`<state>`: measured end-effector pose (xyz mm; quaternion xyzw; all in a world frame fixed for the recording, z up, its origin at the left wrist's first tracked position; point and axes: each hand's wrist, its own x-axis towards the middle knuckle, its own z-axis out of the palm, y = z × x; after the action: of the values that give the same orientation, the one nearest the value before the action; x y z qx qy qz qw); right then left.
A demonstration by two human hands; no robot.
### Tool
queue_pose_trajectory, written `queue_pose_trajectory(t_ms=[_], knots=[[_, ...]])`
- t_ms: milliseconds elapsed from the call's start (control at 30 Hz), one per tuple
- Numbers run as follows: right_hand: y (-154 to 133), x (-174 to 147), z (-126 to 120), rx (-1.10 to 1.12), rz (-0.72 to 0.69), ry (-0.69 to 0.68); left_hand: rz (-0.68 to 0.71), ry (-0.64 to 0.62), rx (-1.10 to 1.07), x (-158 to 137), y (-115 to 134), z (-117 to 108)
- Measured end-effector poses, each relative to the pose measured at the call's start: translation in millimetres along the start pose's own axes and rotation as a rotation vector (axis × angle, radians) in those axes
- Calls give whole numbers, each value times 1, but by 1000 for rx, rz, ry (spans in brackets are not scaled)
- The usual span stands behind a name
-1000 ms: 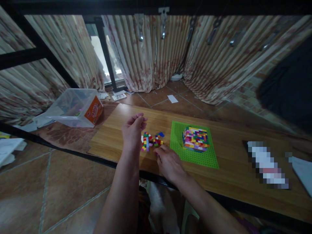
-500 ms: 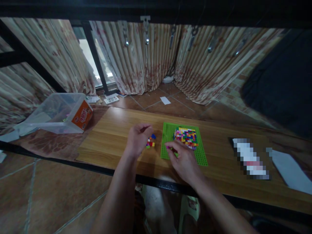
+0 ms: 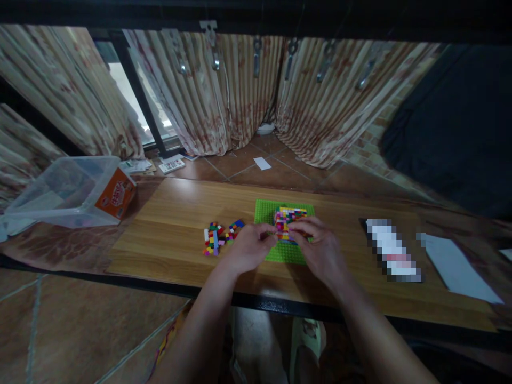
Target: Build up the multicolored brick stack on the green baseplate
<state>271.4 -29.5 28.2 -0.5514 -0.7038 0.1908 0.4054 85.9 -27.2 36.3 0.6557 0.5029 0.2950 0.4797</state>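
Observation:
A block of many-coloured toy bricks (image 3: 288, 213) stands on a green studded baseplate (image 3: 264, 210) on the wooden table. My left hand (image 3: 253, 247) is at the block's near left side, thumb and forefinger pinched together; what is between them is too small to make out. From the right, my right hand (image 3: 320, 246) reaches in front of the block, its fingertips closed on a small pinkish toy brick (image 3: 290, 227). The two hands' fingertips nearly meet and hide part of the block's front. Left of my left hand lies a loose pile of small bricks (image 3: 215, 239).
A clear plastic box (image 3: 86, 213) with an orange label stands at the left. To the right lie a blurred-out flat object (image 3: 394, 250) and a white sheet (image 3: 460, 266). The table's dark front edge (image 3: 272, 305) runs close below my forearms. Curtains (image 3: 240, 101) hang beyond.
My left hand has moved right from above the loose bricks to the block, uncovering the pile. My right hand has come up to the block's front. The view has shifted slightly.

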Motion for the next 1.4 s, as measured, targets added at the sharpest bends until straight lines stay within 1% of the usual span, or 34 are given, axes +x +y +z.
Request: queue_pose_trajectory(t_ms=[233, 467, 600, 733, 867, 1100, 1233, 1400], knots=[[2, 0, 5, -25, -14, 11, 62, -72, 99, 2, 4, 9], [11, -2, 11, -150, -15, 66, 65, -64, 118, 3, 7, 15], [10, -1, 11, -145, 33, 117, 64, -84, 102, 4, 7, 18], [12, 1, 6, -87, 92, 132, 65, -69, 83, 3, 5, 19], [14, 3, 3, -49, 158, 157, 78, -59, 87, 1, 8, 19], [23, 5, 16, 45, 322, 170, 81, -50, 87, 2, 9, 20], [28, 6, 20, 139, 345, 168, 102, -39, 89, 2, 6, 21], [27, 6, 20, 116, 353, 170, 113, -23, 100, 1, 7, 22]])
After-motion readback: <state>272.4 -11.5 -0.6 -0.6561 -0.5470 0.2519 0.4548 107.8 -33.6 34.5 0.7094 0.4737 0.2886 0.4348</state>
